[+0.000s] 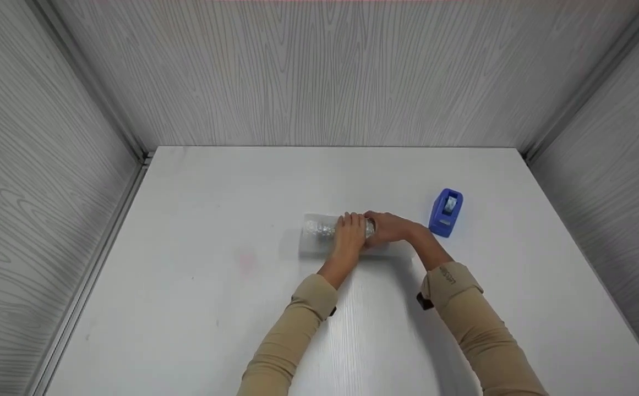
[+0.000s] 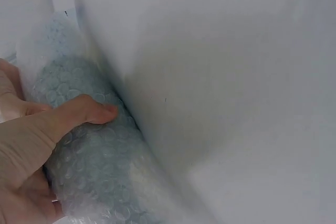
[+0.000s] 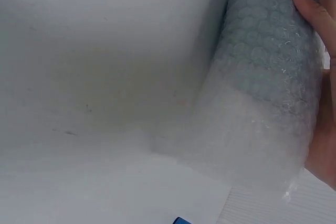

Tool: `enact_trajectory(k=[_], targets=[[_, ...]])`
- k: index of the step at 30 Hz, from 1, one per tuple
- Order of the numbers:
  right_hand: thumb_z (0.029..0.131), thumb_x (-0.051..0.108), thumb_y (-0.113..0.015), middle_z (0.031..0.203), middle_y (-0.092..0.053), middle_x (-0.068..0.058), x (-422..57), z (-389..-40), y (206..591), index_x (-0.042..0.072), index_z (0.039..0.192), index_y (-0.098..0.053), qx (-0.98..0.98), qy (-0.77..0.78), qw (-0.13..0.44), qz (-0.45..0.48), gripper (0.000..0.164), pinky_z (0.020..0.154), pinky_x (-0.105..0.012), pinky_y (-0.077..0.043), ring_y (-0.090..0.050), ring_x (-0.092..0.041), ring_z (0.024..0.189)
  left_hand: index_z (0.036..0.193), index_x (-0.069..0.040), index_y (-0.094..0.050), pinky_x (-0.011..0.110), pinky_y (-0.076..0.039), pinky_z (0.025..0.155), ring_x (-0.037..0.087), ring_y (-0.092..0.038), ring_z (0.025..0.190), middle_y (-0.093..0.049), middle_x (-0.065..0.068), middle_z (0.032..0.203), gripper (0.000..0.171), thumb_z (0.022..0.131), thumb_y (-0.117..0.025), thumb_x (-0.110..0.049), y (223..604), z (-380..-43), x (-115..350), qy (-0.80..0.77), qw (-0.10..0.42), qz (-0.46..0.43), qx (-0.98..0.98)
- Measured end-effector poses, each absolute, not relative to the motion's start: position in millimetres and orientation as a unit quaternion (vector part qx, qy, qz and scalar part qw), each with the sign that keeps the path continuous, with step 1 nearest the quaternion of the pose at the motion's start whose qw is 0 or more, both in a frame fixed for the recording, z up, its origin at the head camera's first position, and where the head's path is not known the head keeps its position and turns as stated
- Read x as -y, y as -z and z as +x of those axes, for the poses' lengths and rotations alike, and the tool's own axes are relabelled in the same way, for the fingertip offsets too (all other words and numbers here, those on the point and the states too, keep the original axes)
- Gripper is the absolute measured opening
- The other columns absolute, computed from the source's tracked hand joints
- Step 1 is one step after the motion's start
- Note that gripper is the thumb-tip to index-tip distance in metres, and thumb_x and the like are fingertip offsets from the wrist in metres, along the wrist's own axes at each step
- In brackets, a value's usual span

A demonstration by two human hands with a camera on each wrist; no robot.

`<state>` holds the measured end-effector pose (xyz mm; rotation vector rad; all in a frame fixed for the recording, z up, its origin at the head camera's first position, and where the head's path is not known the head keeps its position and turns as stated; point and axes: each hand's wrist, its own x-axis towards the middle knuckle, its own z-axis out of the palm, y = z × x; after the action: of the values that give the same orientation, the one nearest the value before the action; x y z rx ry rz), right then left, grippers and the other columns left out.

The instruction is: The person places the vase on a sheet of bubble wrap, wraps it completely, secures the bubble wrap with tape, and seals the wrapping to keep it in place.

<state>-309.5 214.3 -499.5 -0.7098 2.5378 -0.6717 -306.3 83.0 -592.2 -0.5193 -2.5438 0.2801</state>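
A roll-shaped bundle of clear bubble wrap (image 1: 319, 228) lies crosswise on the white table, under both hands. Something pale green shows faintly through its layers in the left wrist view, its shape hidden by the bubbles (image 2: 100, 156). My left hand (image 1: 350, 234) holds the bundle from above around its middle, the thumb pressed along its near side. Round the bundle's right end curls my right hand (image 1: 388, 228), close beside the left. A smooth, looser stretch of the wrap (image 3: 241, 140) shows in the right wrist view.
A blue tape dispenser (image 1: 446, 213) with a roll of tape stands right of the hands, beyond the right forearm. Grey wood-grain panels (image 1: 325, 71) enclose the white table (image 1: 187, 330) at the back and both sides.
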Motion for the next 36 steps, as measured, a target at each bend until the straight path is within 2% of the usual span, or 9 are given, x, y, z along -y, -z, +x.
enact_trajectory(k=[2, 5, 11, 14, 19, 23, 29, 33, 36], targets=[[0.073, 0.036, -0.074, 0.119, -0.051, -0.019, -215.9, -307.6, 501.1, 0.002, 0.13, -0.034, -0.91, 0.268, 0.202, -0.244, 0.078, 0.083, -0.041, -0.045, -0.054, -0.028, 0.1, 0.109, -0.008, -0.053, 0.027, -0.044, 0.086, 0.019, -0.053, 0.099, -0.053, 0.006, 0.1, 0.033, 0.086, -0.063, -0.03, 542.0, -277.8, -75.2, -0.108, 0.23, -0.192, 0.948], [0.072, 0.034, -0.076, 0.12, -0.05, -0.021, -217.7, -302.4, 505.3, -0.001, 0.129, -0.033, -0.912, 0.284, 0.152, -0.253, 0.079, 0.083, -0.042, -0.045, -0.054, -0.029, 0.1, 0.108, -0.009, -0.054, 0.023, -0.044, 0.082, 0.016, -0.053, 0.093, -0.054, 0.004, 0.097, 0.035, 0.084, -0.063, -0.032, 507.5, -258.3, -68.0, -0.106, 0.203, -0.2, 0.953], [0.071, 0.035, -0.077, 0.128, -0.047, -0.019, -213.0, -283.1, 509.4, -0.004, 0.13, -0.042, -0.939, 0.201, -0.008, -0.278, 0.079, 0.099, -0.05, -0.03, -0.045, -0.034, 0.115, 0.115, -0.007, -0.053, 0.023, -0.045, 0.08, 0.016, -0.054, 0.092, -0.055, 0.005, 0.101, 0.057, 0.073, -0.074, -0.039, 508.2, -262.6, -66.7, -0.102, 0.151, -0.214, 0.96], [0.073, 0.034, -0.077, 0.129, -0.047, -0.02, -207.1, -270.2, 510.3, -0.004, 0.128, -0.046, -0.947, 0.166, -0.048, -0.271, 0.073, 0.102, -0.052, -0.024, -0.042, -0.034, 0.119, 0.118, -0.006, -0.05, 0.023, -0.046, 0.08, 0.016, -0.054, 0.094, -0.053, 0.005, 0.104, 0.062, 0.073, -0.075, -0.04, 508.1, -266.4, -68.1, -0.095, 0.109, -0.215, 0.966], [0.076, 0.026, -0.075, 0.132, -0.043, -0.019, -196.6, -260.5, 515.2, -0.004, 0.134, -0.036, -0.962, 0.096, -0.049, -0.251, 0.077, 0.102, -0.051, -0.024, -0.038, -0.033, 0.122, 0.119, -0.006, -0.049, 0.023, -0.047, 0.078, 0.016, -0.054, 0.094, -0.053, 0.006, 0.105, 0.047, 0.084, -0.067, -0.03, 503.1, -272.7, -67.8, -0.1, 0.069, -0.223, 0.967], [0.08, 0.02, -0.071, 0.13, -0.043, -0.02, -190.3, -264.3, 519.6, -0.005, 0.133, -0.036, -0.966, 0.055, -0.068, -0.245, 0.068, 0.1, -0.05, -0.029, -0.039, -0.033, 0.121, 0.12, -0.005, -0.048, 0.024, -0.048, 0.077, 0.017, -0.054, 0.095, -0.053, 0.006, 0.106, 0.036, 0.09, -0.06, -0.022, 499.4, -277.5, -65.4, -0.088, 0.043, -0.227, 0.969], [0.074, 0.021, -0.077, 0.12, -0.051, -0.018, -188.9, -271.4, 520.1, -0.005, 0.125, -0.045, -0.961, 0.029, -0.102, -0.254, 0.066, 0.089, -0.047, -0.04, -0.049, -0.033, 0.108, 0.123, -0.005, -0.044, 0.027, -0.045, 0.083, 0.018, -0.052, 0.1, -0.051, 0.007, 0.11, 0.045, 0.089, -0.061, -0.029, 501.8, -279.4, -64.1, -0.082, 0.023, -0.231, 0.969], [0.08, 0.016, -0.071, 0.118, -0.052, -0.017, -188.9, -274.8, 516.7, -0.004, 0.125, -0.046, -0.963, 0.008, -0.092, -0.252, 0.055, 0.083, -0.047, -0.044, -0.051, -0.034, 0.103, 0.124, -0.007, -0.043, 0.032, -0.045, 0.081, 0.019, -0.053, 0.097, -0.051, 0.006, 0.109, 0.053, 0.085, -0.064, -0.035, 507.8, -277.4, -63.1, -0.094, 0.048, -0.224, 0.969], [0.081, 0.02, -0.071, 0.118, -0.053, -0.018, -189.2, -277.2, 513.7, -0.004, 0.127, -0.046, -0.967, 0.002, -0.068, -0.245, 0.057, 0.08, -0.049, -0.046, -0.052, -0.036, 0.102, 0.129, -0.008, -0.04, 0.036, -0.045, 0.08, 0.022, -0.053, 0.095, -0.049, 0.006, 0.11, 0.063, 0.08, -0.068, -0.039, 511.3, -276.6, -63.3, -0.107, 0.05, -0.215, 0.969]])
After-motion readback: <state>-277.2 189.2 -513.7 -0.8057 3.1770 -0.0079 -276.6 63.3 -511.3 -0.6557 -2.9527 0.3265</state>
